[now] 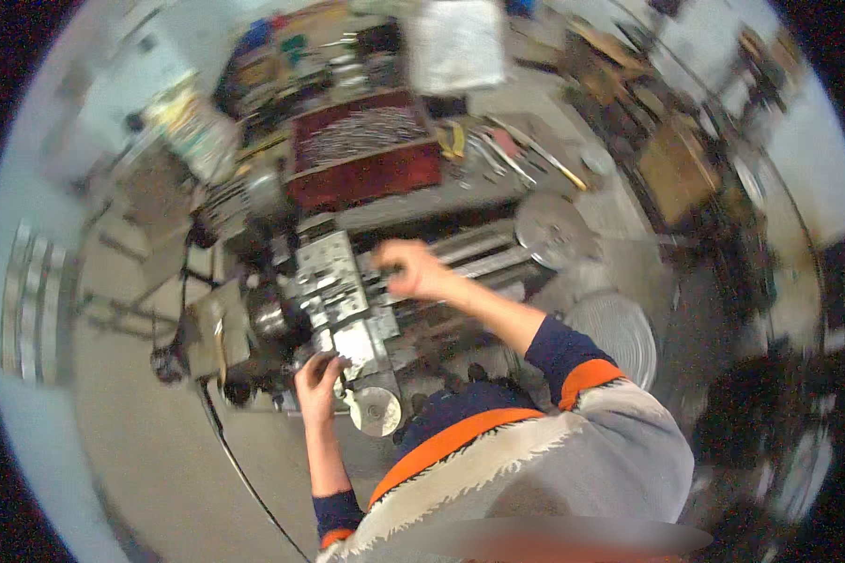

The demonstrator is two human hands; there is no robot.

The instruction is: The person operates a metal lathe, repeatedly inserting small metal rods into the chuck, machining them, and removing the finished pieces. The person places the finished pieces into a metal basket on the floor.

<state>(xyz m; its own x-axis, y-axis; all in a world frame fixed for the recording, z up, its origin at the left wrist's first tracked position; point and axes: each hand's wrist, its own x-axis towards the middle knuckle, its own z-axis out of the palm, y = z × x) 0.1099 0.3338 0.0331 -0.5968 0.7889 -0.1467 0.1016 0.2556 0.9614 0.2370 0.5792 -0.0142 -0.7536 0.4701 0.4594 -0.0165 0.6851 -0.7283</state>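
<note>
My left hand is raised beside the near end of a lathe's metal slide, its fingers closed round something dark that I cannot make out. A round pale handwheel sits just to the right of that hand. My right hand hovers at the right side of the flat metal tool plate, with the fingers curled in. Something dark shows at those fingertips, too blurred to name. Left of the slide is the dark round chuck of the machine.
Behind the lathe, a dark red box holds many thin metal pieces. Pliers with yellow handles and other hand tools lie right of it. Two round metal discs are at the right. A stool-like stand is at the left.
</note>
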